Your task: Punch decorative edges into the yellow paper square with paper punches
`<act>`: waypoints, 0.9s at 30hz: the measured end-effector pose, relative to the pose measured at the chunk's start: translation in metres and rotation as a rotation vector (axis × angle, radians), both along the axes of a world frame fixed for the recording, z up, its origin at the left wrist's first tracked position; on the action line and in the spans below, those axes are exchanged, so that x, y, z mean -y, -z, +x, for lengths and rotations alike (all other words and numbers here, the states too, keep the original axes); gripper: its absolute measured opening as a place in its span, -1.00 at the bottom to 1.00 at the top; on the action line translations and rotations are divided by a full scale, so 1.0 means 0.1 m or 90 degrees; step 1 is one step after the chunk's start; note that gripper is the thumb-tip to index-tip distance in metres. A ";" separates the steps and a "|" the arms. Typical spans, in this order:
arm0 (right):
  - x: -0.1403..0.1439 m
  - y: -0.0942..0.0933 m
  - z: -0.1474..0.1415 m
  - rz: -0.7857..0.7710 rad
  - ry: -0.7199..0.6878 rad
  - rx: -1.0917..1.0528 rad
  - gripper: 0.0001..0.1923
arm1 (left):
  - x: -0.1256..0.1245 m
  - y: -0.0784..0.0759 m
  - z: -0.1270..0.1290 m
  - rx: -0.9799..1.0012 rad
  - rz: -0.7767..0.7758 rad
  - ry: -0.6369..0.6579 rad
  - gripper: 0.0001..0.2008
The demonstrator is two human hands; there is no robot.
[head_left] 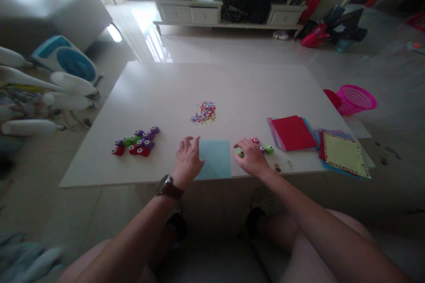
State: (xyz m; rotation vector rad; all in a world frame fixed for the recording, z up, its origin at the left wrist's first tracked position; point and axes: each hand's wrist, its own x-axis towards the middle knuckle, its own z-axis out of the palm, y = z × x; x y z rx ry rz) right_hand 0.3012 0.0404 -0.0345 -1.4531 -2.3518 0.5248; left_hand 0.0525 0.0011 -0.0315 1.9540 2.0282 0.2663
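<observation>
A light blue sheet of paper [214, 159] lies at the table's near edge, between my hands. My left hand [188, 159], with a watch on its wrist, is at the sheet's left side, fingers apart and holding nothing. My right hand [251, 155] is just right of the sheet, its thumb and fingers curled round a small green craft punch [240, 154]. Beside that hand are a red punch [255, 140], a purple one [262, 149] and another green one [269, 150]. Several purple, green and red punches [136, 141] are grouped to the left.
A pile of multicoloured confetti [204, 112] lies mid-table. On the right are a stack topped by red paper [294, 133] and patterned sheets [345, 154]. Two small flat pieces [277, 167] lie near the front edge. A pink basket [357, 99] stands beyond the table [159, 93].
</observation>
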 end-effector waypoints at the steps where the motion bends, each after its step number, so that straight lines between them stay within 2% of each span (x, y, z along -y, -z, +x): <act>1: 0.01 0.00 -0.02 -0.008 0.001 0.006 -0.78 | 0.04 -0.01 0.05 0.007 0.000 0.033 -0.32; 5: 0.06 0.02 -0.09 -0.032 0.003 0.044 -0.68 | 0.18 0.04 0.21 0.087 -0.022 0.210 -0.55; 9: 0.10 0.05 -0.12 -0.058 0.008 0.096 -0.64 | 0.20 0.11 0.26 0.099 -0.030 0.289 -0.53; 17: 0.19 0.05 -0.24 -0.085 -0.014 0.201 -0.50 | 0.19 -0.05 0.30 0.001 -0.052 0.248 -0.49; 27: 0.26 0.05 -0.32 -0.034 -0.012 0.270 -0.52 | 0.21 0.05 0.28 0.033 -0.053 0.230 -0.45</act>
